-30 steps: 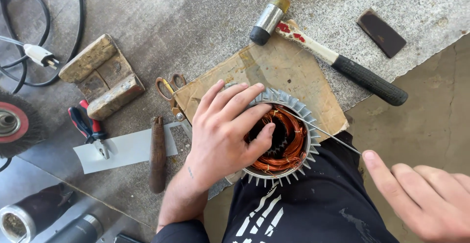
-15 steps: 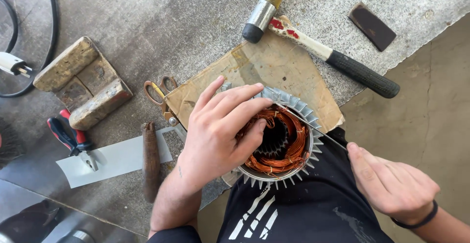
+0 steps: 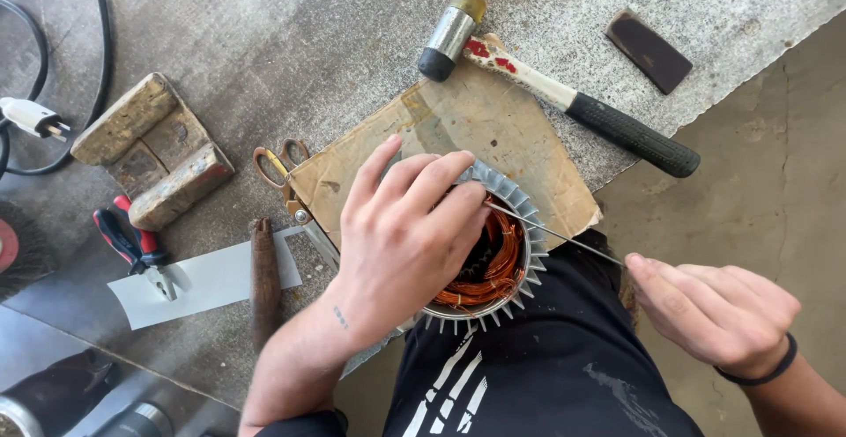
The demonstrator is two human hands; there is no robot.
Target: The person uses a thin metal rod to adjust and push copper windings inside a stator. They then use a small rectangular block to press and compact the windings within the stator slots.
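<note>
Stator (image 3: 507, 265): finned metal ring w/ copper windings inside, sits at the bench edge against our lap, partly on a cardboard sheet (image 3: 493, 129); bore opens up toward us.
Wire (image 3: 564, 236): thin, straight; long axis runs from the stator's top rim down-right to our right hand, slight downward slope.
Left hand (image 3: 405, 243): laid over the stator, fingers spread a little and curled onto rim + windings, covering its left half; we can't tell whether the fingertips pinch the wire's inner end.
Right hand (image 3: 714, 314): off the bench, well right of the stator; thumb & forefinger closed together on the wire's outer end.
Nearby: mallet (image 3: 546, 85) lies above the cardboard, head pointing up-left; scissors (image 3: 286, 181) just left of it.
</note>
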